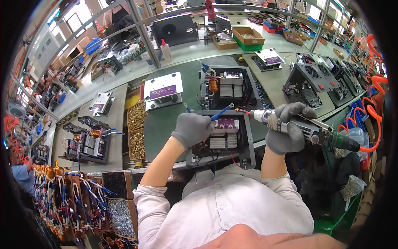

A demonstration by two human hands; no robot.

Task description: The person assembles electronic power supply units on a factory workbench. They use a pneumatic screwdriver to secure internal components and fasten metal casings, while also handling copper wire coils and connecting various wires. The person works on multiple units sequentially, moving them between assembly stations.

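My left hand (192, 129) pinches the blue wire (222, 112) over the unit (222, 139) in front of me, steadying its end; my right hand (290, 128) grips the driver (306, 126), tip aimed there.

Both hands wear grey knitted cloth gloves, matt and slightly fuzzy. The right hand (290, 128) grips a pneumatic screwdriver (306, 126) of dull metal and dark plastic. Left of it, the left hand (192, 129) pinches a glossy blue plastic-sheathed wire (222, 112) above the matt grey sheet-metal chassis (248, 145).

Lower part of open metal chassis (248, 141) hidden under left hand (191, 129); screwdriver bit tip (238, 110) too small to make out.
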